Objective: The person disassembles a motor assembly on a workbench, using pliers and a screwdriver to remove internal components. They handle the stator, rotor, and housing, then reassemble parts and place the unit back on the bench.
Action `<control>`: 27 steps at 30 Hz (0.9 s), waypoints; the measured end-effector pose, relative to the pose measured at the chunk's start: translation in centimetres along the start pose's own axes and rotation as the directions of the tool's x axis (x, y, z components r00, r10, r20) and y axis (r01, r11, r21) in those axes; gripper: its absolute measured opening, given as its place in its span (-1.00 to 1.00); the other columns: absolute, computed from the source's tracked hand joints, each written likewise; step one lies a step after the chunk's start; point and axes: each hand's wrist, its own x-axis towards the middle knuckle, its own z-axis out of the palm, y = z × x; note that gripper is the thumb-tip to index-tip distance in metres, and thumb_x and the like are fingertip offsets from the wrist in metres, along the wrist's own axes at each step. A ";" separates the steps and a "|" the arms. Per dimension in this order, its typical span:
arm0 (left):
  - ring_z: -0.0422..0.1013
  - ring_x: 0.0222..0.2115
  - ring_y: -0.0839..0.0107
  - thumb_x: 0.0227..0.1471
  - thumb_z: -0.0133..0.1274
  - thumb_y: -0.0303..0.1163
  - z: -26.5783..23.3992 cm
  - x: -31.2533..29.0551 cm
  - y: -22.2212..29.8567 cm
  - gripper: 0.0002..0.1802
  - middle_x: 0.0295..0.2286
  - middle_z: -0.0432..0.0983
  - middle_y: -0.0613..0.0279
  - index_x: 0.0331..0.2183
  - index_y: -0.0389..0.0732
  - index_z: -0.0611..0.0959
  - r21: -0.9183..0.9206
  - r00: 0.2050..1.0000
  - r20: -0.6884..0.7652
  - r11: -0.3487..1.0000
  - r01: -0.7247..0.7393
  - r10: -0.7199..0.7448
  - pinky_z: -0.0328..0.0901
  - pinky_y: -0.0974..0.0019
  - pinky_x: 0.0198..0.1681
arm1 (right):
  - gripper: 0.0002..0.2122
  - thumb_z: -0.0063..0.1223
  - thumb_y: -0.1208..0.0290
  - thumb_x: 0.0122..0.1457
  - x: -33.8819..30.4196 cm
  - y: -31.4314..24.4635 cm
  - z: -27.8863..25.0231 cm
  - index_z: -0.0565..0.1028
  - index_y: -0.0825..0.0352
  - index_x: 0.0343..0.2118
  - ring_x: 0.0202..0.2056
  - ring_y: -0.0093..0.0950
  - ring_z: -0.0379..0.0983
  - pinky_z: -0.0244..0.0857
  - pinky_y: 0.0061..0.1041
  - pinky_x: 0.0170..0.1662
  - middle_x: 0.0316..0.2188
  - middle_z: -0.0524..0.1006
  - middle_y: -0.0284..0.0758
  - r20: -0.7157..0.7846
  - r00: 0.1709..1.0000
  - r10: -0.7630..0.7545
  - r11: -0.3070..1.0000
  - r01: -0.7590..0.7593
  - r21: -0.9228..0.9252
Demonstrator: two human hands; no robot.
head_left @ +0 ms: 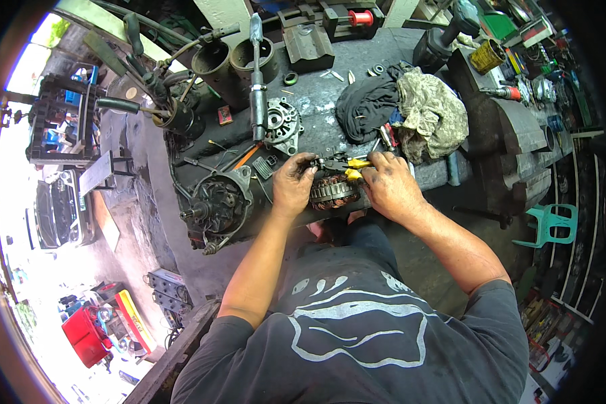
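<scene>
My right hand (392,182) grips yellow-handled pliers (358,163), whose dark jaws point left. Between the fingers of my left hand (293,183) is a small dark metal part (321,163), right where the plier jaws reach; whether the jaws bite on it I cannot tell. Just below the pliers, at the bench's near edge, lies a stator ring with copper windings (334,192). Left of my left hand is a dark alternator body (217,205) with its shaft pointing left. An aluminium alternator end housing (281,124) lies farther back.
A soldering iron (256,87) stretches from a metal cup toward the housing. Dark and pale rags (432,114) are heaped at right on the bench (310,87). A tool-filled can (182,121) stands back left, a vise (308,47) at the back. A green plastic stool (552,224) stands right.
</scene>
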 end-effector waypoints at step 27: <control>0.60 0.08 0.38 0.24 0.28 -0.65 -0.6 -0.6 0.0 -0.66 0.02 0.73 0.11 0.06 -0.34 0.73 0.152 0.999 -0.017 0.988 -0.032 0.034 0.43 0.28 0.25 | -0.66 0.37 0.20 0.30 0.4 6.8 -1.2 0.70 0.46 -0.14 -0.09 0.07 0.62 0.48 0.01 0.02 -0.18 0.63 0.02 -0.077 0.879 0.471 0.875 -0.455 0.165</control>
